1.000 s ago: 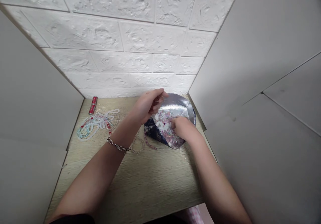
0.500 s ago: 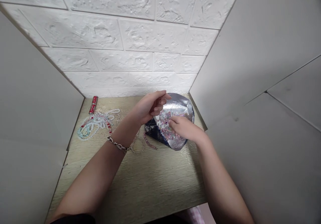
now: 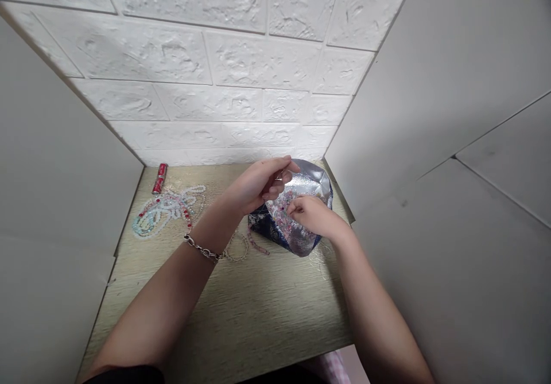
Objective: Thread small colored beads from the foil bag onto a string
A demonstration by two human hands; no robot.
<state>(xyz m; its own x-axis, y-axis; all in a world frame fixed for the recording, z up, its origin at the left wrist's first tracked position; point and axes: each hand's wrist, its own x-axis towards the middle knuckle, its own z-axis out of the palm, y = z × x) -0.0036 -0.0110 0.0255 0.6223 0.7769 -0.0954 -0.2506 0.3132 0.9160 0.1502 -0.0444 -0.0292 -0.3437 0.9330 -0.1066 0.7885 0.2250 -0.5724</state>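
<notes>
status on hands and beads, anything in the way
Left hand curled, grip unclear. Right hand at loose beads on silver lining. No obstruction visible.

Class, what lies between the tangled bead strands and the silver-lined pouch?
Head view: a pale beaded loop, the braceleted left forearm crossing above, and a short pinkish strand beside the pouch.

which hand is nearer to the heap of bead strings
Left. The left hand is to the right of the bead strings, near the left edge of the silver-lined bag; the right hand is farther right, at the loose beads.
</notes>
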